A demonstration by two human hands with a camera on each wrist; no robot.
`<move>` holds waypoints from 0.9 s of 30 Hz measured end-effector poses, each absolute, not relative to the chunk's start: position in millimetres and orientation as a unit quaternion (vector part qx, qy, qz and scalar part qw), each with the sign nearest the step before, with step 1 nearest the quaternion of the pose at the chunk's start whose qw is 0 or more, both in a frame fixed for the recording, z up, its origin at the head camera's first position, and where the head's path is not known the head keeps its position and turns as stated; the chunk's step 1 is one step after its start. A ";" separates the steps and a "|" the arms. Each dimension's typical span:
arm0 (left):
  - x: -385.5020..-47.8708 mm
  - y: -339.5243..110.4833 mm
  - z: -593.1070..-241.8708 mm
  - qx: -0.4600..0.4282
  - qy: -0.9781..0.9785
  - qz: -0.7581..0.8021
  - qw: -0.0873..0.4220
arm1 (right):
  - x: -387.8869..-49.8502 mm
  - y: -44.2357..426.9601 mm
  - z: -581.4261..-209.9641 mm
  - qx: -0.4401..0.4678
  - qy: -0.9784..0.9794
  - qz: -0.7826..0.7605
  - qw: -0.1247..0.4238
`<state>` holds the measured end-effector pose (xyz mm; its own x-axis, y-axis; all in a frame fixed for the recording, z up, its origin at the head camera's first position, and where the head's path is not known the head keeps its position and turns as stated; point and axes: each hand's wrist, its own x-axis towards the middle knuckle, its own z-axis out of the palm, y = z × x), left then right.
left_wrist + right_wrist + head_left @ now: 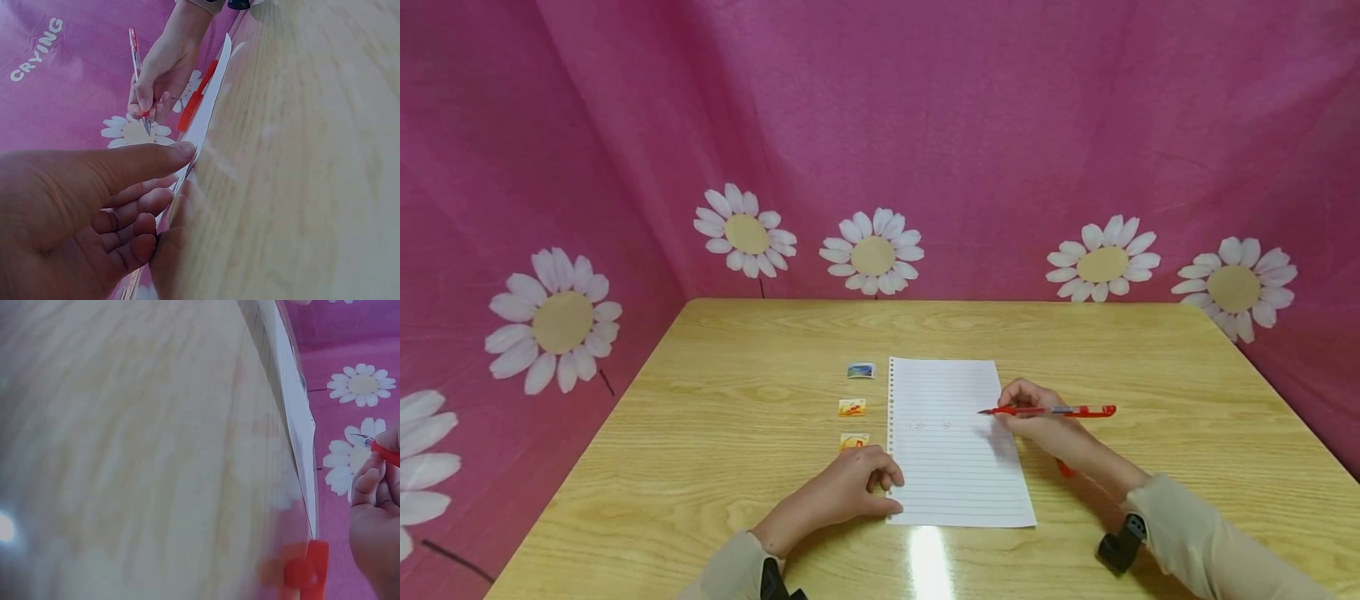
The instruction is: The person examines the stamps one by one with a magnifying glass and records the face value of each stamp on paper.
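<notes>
A sheet of lined paper (955,483) with holes down its left side lies on the table. My right hand (1037,412) pinches a red pen (1086,411) over the paper's right part; in the right wrist view the pen's metal tip (361,436) stands apart from the sheet. My left hand (850,485) rests at the sheet's lower left edge. Its thumb (178,153) touches the edge and the other fingers are loosely bent. Faint red marks (917,426) show on the page. A red pen cap (1065,468) lies under my right wrist, partly hidden.
Left of the paper, three small stamp-like pictures stand in a column: a blue one (861,371), a yellow one (852,407) and another yellow one (854,441) beside my left hand. The wooden table (737,350) meets a pink flowered curtain (970,150) behind.
</notes>
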<state>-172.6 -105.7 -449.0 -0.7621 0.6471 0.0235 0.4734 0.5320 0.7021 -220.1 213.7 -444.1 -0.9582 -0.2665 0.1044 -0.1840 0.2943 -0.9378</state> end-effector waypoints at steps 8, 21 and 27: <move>-173.0 -105.8 -449.6 0.326 0.865 0.361 0.119 | -217.3 225.7 -442.0 -0.118 0.787 -0.604 0.034; -173.3 -106.6 -451.8 0.342 0.862 0.359 0.108 | -213.3 247.3 -446.1 -0.125 0.784 -0.608 0.014; -173.2 -107.1 -452.1 0.333 0.863 0.362 0.117 | -211.0 257.0 -443.2 -0.081 0.812 -0.577 0.006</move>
<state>-173.2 -107.1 -452.1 -0.7512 0.6590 0.0380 0.4889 0.5169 0.7027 -211.0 257.0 -443.2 -0.9867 -0.1393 0.0841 -0.1252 0.3203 -0.9390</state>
